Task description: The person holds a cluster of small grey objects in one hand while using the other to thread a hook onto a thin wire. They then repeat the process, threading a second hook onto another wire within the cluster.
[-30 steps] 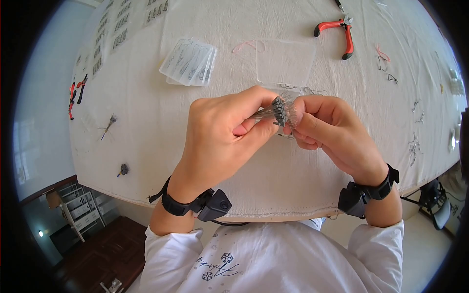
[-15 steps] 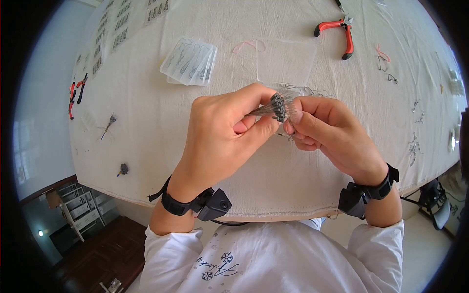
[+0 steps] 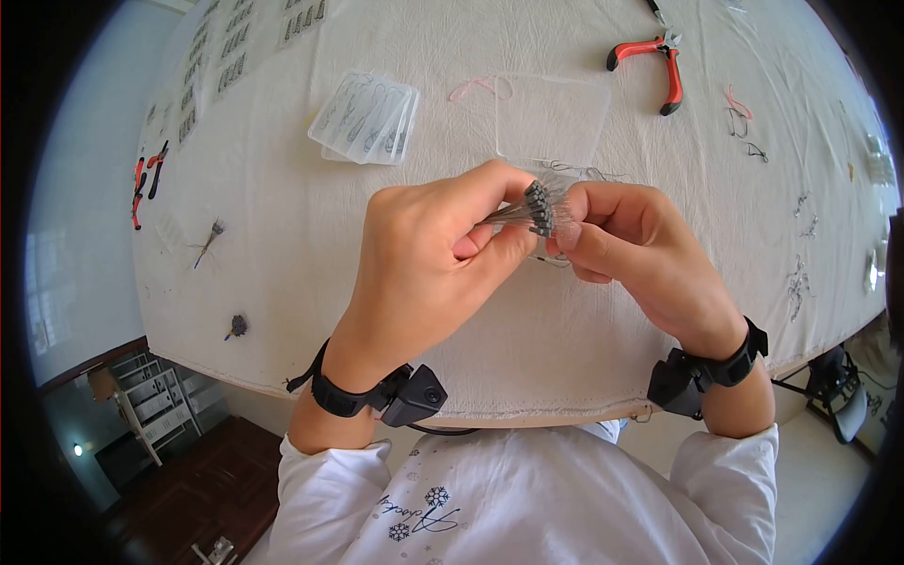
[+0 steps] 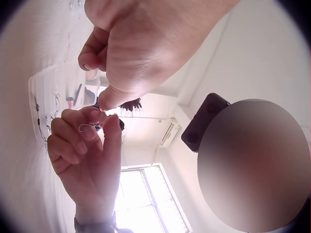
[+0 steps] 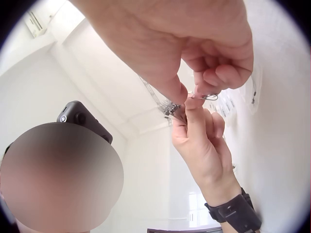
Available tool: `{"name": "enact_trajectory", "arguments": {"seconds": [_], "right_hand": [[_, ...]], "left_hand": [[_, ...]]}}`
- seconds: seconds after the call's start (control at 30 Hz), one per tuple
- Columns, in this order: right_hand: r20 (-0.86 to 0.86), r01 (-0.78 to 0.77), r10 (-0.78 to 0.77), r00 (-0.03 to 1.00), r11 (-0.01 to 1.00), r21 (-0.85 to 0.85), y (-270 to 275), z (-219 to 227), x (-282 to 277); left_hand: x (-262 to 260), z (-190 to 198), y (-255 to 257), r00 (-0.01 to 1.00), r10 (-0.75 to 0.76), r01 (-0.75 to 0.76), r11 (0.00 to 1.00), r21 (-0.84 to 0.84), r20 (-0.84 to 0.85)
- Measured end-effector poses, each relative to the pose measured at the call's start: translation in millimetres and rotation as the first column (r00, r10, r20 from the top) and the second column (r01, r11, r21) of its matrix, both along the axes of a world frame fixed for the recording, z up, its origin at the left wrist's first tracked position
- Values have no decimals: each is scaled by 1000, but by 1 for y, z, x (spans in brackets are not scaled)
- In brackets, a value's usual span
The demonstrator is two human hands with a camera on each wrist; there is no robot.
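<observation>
A bundle of thin wires with dark grey tips [image 3: 538, 209] is gripped between the thumb and fingers of the left hand [image 3: 428, 254], its tips fanned toward the right. Close against those tips, the right hand [image 3: 650, 254] pinches with thumb and index finger at the fine wire ends. A small wire loop [image 5: 211, 97] shows by the right fingertips in the right wrist view, and a thin bent wire [image 4: 86, 127] crosses the right fingers in the left wrist view. Just what lies between the pinching fingertips is mostly hidden.
Behind the hands lie a clear open box [image 3: 551, 118], stacked clear cases [image 3: 365, 118] and a pink loop [image 3: 480, 89]. Red-handled pliers [image 3: 670, 75] are at the back right, wire pieces [image 3: 799, 287] at the right. Two smaller bundles [image 3: 217, 229] and more pliers [image 3: 155, 174] lie left.
The right thumb and fingers have shifted slightly at the wire ends, and the right wrist has turned a little. The bundle has tilted slightly in the left hand, which has stayed nearly in place.
</observation>
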State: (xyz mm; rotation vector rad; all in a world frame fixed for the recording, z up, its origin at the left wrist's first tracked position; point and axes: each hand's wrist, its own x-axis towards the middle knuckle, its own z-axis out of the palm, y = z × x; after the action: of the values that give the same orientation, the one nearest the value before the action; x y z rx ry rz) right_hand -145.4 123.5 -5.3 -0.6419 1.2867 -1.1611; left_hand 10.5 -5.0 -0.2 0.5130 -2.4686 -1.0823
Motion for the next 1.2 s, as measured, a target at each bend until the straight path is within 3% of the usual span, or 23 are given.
{"name": "enact_trajectory", "arguments": {"seconds": [0.33, 0.63, 0.8, 1.2], "right_hand": [[141, 7, -7, 990, 1000, 1, 1, -1, -5], [-19, 17, -18, 1000, 999, -51, 1, 5, -5], [-31, 41, -43, 999, 996, -84, 1, 3, -3], [-76, 38, -45, 996, 995, -87, 1, 1, -3]], "left_hand": [[0, 1, 1, 1000, 13, -13, 1000, 6, -5], [-1, 4, 3, 997, 70, -68, 995, 77, -30], [-1, 4, 3, 993, 114, -109, 978, 178, -20], [0, 5, 1, 996, 80, -72, 981, 182, -41]]}}
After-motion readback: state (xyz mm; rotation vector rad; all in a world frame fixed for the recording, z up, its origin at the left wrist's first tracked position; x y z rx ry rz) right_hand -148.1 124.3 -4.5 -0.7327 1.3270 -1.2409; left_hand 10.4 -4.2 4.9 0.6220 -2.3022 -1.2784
